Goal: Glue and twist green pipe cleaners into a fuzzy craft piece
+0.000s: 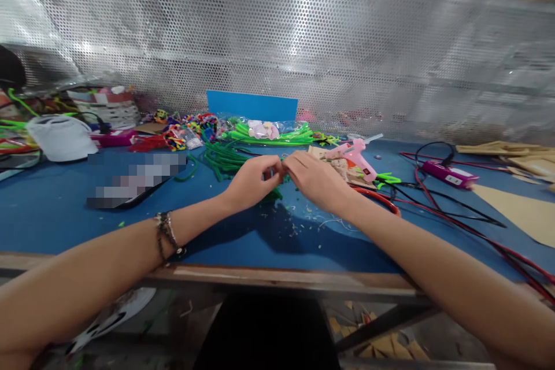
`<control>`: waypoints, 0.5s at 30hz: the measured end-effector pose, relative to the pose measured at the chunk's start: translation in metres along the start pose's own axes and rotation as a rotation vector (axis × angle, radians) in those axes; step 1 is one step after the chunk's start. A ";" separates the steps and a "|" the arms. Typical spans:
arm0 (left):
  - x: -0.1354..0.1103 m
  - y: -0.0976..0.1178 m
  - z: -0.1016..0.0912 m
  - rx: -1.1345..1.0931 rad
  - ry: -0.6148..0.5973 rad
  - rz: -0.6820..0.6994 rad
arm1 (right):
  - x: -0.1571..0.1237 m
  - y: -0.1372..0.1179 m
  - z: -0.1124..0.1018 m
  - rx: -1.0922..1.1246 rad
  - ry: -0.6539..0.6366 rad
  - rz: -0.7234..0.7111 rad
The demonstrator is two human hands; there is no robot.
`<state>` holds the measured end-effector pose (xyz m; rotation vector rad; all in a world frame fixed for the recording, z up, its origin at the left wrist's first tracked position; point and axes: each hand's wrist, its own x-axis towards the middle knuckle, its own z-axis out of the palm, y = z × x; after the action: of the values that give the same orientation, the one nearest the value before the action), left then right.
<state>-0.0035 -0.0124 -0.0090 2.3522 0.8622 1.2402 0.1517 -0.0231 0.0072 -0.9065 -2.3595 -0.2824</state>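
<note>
Table (pixel 208 237): blue top with a wooden front edge, carrying craft materials before a perforated metal screen (pixel 260 29).
Left hand (pixel 251 182): thumb and index finger curled into a ring, tips pinched on a small green piece (pixel 282 159), mostly hidden; bracelets (pixel 167 237) circle the wrist.
Right hand (pixel 314 180): fingers bent down, tips pinched on the same piece, meeting the left fingertips above the table's middle.
Green tuft (pixel 272 195): just below the hands; whether held or lying cannot be told.
White thread (pixel 336 221): loosely curled among pale scraps, below the right hand.
Phone (pixel 136 182): left of the hands, its screen pixelated.
Purple box (pixel 450 175): far right, a black cable at its end.
Glue gun (pixel 359 159): pink, beyond the right hand.
Dark green stems (pixel 219 161): loosely bundled, behind the left hand.
Bright green stems (pixel 281 137): bundled farther back, beneath clear plastic.
Blue panel (pixel 251 105): upright, before the screen.
</note>
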 end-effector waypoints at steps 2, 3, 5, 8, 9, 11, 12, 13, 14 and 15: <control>0.000 0.001 -0.001 -0.061 -0.012 -0.039 | 0.001 0.000 0.000 0.137 0.051 0.071; 0.001 0.001 -0.001 -0.118 -0.021 -0.067 | 0.002 0.000 0.000 0.276 0.080 0.134; 0.002 0.003 -0.003 -0.223 -0.031 -0.101 | 0.003 0.000 0.000 0.631 0.125 0.285; 0.004 0.004 -0.005 -0.318 -0.030 -0.103 | 0.004 -0.001 0.003 1.089 0.146 0.460; 0.004 0.005 -0.005 -0.334 -0.025 -0.105 | 0.004 -0.001 0.005 1.178 0.155 0.492; 0.004 0.005 -0.005 -0.347 -0.020 -0.123 | 0.005 -0.001 0.008 1.266 0.170 0.526; 0.004 0.005 -0.005 -0.345 -0.020 -0.135 | 0.005 -0.001 0.008 1.275 0.173 0.528; 0.004 0.005 -0.005 -0.339 -0.019 -0.149 | 0.005 -0.001 0.008 1.260 0.172 0.521; 0.004 0.005 -0.005 -0.331 -0.019 -0.163 | 0.005 -0.001 0.007 1.219 0.166 0.504; 0.004 0.006 -0.005 -0.324 -0.020 -0.174 | 0.005 -0.002 0.006 1.151 0.158 0.482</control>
<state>-0.0040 -0.0139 -0.0003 1.9885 0.7744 1.1831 0.1450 -0.0191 0.0056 -0.7427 -1.6256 1.0413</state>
